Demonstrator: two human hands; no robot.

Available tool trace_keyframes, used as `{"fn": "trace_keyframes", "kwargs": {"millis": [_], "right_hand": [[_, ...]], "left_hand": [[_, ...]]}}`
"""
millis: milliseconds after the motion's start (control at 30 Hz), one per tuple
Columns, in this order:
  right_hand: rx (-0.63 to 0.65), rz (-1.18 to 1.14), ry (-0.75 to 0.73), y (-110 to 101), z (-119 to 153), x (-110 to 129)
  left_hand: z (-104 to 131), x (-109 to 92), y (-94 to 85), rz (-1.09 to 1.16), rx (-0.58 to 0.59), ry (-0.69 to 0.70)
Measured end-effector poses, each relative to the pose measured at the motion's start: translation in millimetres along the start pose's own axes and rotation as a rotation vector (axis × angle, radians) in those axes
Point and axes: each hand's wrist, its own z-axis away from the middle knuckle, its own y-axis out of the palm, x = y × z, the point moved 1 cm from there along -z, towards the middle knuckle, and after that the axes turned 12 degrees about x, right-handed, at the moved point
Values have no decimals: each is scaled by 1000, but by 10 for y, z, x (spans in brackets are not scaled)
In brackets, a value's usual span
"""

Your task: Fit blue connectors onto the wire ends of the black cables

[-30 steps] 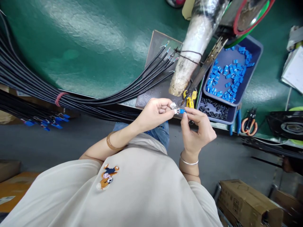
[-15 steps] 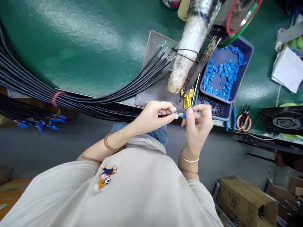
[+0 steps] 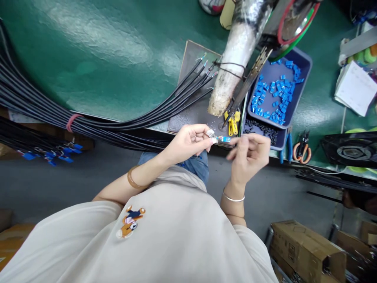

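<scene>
My left hand [image 3: 191, 140] is closed on the end of a black cable, pinching it between thumb and fingers. Thin coloured wires [image 3: 218, 138] come out past the thumb and run into a small blue connector [image 3: 226, 139]. A whitish piece of foil or wrap [image 3: 210, 133] sticks up at the fingertips. Just right of the connector is my right hand [image 3: 250, 153], its fingers slightly smeared by motion. They look apart and empty, with one fingertip close to the connector's end; whether it touches I cannot tell.
Stripped black cables [image 3: 188, 92] lie over a dark board. A blue-grey tray [image 3: 304, 78] of blue connectors overlaps a bin of small black parts [image 3: 266, 131]. Yellow tool [image 3: 233, 122], blue-handled pliers [image 3: 290, 145] and orange-handled cutters [image 3: 302, 151] lie nearby. A wrapped post [image 3: 224, 86] overhangs the board.
My right fingers have come off the blue connector and shifted slightly right, leaving it in full view. My left hand has moved a little left with the cable.
</scene>
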Motion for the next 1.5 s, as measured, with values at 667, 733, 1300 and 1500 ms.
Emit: {"fn": "trace_keyframes", "kwargs": {"millis": [667, 733, 1300, 1500], "right_hand": [[301, -16, 128, -94, 10, -4], [357, -100, 161, -100, -8, -42], [90, 713, 175, -692, -436, -400], [241, 748, 211, -671, -634, -518]], "left_hand": [[-3, 18, 18, -168, 84, 46], [-2, -1, -12, -169, 135, 37], [-22, -25, -40, 155, 101, -26], [-60, -67, -18, 190, 51, -21]]}}
